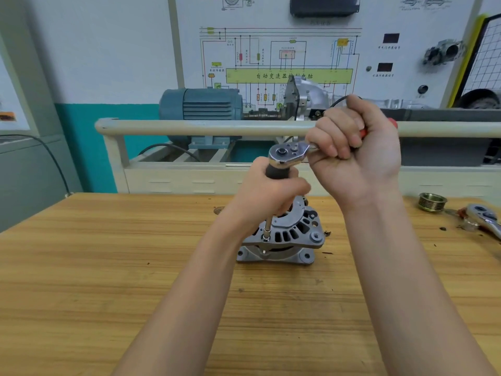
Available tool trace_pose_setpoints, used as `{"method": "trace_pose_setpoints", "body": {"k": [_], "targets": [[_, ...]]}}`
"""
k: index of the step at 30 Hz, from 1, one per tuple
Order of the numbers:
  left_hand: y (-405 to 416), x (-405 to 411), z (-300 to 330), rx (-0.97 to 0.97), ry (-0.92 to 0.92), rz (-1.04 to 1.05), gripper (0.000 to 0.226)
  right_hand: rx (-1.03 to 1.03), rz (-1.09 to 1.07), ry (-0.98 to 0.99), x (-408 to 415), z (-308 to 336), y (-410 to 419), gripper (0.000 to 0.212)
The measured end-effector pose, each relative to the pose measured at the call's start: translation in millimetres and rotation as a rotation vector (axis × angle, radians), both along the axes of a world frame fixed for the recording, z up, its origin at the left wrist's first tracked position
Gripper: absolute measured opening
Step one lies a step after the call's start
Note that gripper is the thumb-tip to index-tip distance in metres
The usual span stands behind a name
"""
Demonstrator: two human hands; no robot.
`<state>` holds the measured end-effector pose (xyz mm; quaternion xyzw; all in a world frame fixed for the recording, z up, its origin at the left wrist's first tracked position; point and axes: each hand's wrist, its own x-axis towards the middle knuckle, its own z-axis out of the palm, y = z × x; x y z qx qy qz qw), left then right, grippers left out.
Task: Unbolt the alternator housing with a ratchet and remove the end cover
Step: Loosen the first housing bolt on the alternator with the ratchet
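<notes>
Two hands on one ratchet, working a bolt on the alternator.

Left of the alternator lies bare wooden bench; on it the ribbed, slotted grey casting stands on end, heavy and rigid, probably slippery on its rounded body. Your left hand wraps the black extension grip above it; your right hand clamps the ratchet handle. Later, take the end cover by its lugs.

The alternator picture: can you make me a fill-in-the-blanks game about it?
1. The alternator stands on a ____ table.
2. The right hand grips the handle of the ____.
3. The left hand holds the extension bar just ____ the ratchet head.

Missing words: wooden; ratchet; below
</notes>
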<state>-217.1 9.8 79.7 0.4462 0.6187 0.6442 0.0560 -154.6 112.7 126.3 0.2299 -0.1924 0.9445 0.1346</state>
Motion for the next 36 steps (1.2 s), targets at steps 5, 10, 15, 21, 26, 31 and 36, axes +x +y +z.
{"method": "trace_pose_setpoints", "body": {"k": [5,10,15,21,26,31,36], "targets": [[16,4,-4,0.29,-0.156,0.347,0.026,-0.091,-0.388,-0.014,5,-4,-25,0.044],[6,-4,-2,0.221,-0.127,0.236,0.034,-0.037,-0.403,0.026,3,-4,-31,0.045],[-9,-7,1,-0.074,0.032,-0.133,0.038,0.05,-0.041,-0.007,2,0,-5,0.048],[8,1,-1,0.108,-0.077,0.184,0.034,-0.08,-0.262,-0.028,5,-1,-14,0.045],[14,3,-3,0.321,-0.172,0.36,0.022,-0.077,-0.491,0.015,5,-6,-40,0.044],[-3,-8,-1,0.08,-0.018,-0.004,0.038,0.021,-0.269,0.019,3,-1,-19,0.047],[-9,-8,-1,-0.028,0.032,-0.146,0.039,0.063,-0.047,0.025,2,1,-5,0.05]]}}
